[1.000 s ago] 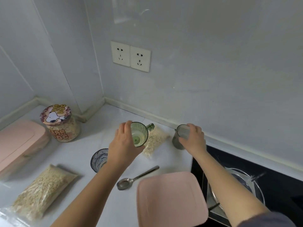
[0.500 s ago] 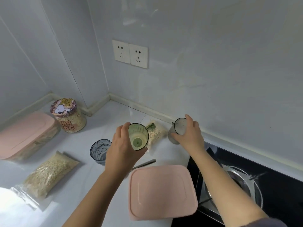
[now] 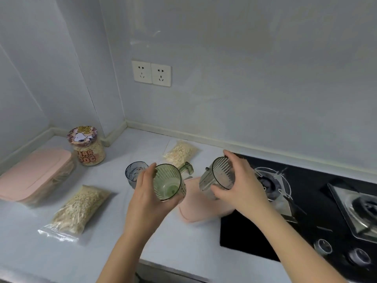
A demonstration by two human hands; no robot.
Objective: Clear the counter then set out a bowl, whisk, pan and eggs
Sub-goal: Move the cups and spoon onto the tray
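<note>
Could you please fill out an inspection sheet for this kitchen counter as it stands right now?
Surface: white counter, partly covered.
Job's things: bowl, whisk, pan, eggs: nothing seen.
Clutter: green cup and grey cup, both lifted and tilted; blue glass standing; near oat bag and far oat bag lying flat; jar, lid on; pink box at left, closed; pink container beside the hob.
Hands: left hand grips the green cup; right hand grips the grey cup.
Cables: nothing seen.
Surroundings: gas hob at right; double socket on the wall, nothing plugged in.
</note>
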